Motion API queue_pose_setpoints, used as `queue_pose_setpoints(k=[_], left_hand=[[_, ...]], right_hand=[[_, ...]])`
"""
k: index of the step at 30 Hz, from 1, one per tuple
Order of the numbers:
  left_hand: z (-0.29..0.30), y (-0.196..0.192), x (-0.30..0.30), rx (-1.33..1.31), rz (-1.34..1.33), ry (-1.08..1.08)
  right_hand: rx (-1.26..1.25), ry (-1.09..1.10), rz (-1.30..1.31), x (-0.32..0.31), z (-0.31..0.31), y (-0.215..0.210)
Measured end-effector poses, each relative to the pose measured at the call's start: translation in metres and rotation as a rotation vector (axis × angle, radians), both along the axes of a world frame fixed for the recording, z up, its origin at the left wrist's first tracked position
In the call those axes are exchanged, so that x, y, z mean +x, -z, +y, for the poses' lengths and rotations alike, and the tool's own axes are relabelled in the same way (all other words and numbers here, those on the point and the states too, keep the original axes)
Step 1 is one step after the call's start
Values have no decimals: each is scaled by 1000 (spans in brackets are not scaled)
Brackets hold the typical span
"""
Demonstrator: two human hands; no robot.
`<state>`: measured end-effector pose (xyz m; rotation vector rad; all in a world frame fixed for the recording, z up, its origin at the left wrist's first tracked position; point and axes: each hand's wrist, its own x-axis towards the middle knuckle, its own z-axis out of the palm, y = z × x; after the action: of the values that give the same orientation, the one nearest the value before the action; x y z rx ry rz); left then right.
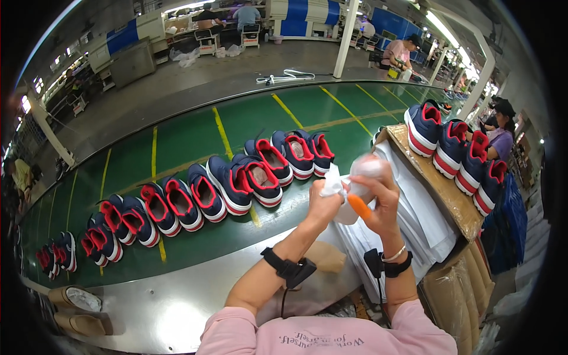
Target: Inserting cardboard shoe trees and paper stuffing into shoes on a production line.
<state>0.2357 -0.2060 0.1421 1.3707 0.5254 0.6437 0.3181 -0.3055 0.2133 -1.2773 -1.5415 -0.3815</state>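
My left hand (324, 202) is closed around a crumpled piece of white tissue paper (332, 180), whose end sticks up past the fingers. Close beside it, my right hand (384, 192) grips a rounded wad of white paper (368, 165), smeared by motion. An orange finger cot (358, 206) covers one digit of the right hand. Under both hands lies a thick stack of white paper sheets (429, 222). Just beyond the left hand, a row of navy shoes with red linings (260, 177) stands on the green conveyor belt (195, 139); a few shoes have stuffing inside.
Several matching shoes (447, 148) stand along a cardboard box edge (458, 204) at the right. A metal table (177, 313) runs along the near side, with brown shoe-shaped forms (77, 299) at left. A person (506, 127) is at far right, others farther back.
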Motion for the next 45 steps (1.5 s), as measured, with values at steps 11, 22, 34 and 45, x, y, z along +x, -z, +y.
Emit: queue_pose_setpoints(k=[11,22,34,45], left_hand=[[59,26,27,-343,-507,-140],[197,77,150,1278,455,-315],[234,96,148,1177,380,0],[230,78,147,1124,561,179]], right_hand=[[-523,-166,142,61,73,28],[-1204,510,-401,137,142,31],[-1383,160,-62,210,212,102],[-1104,549,-622,199,240,153]])
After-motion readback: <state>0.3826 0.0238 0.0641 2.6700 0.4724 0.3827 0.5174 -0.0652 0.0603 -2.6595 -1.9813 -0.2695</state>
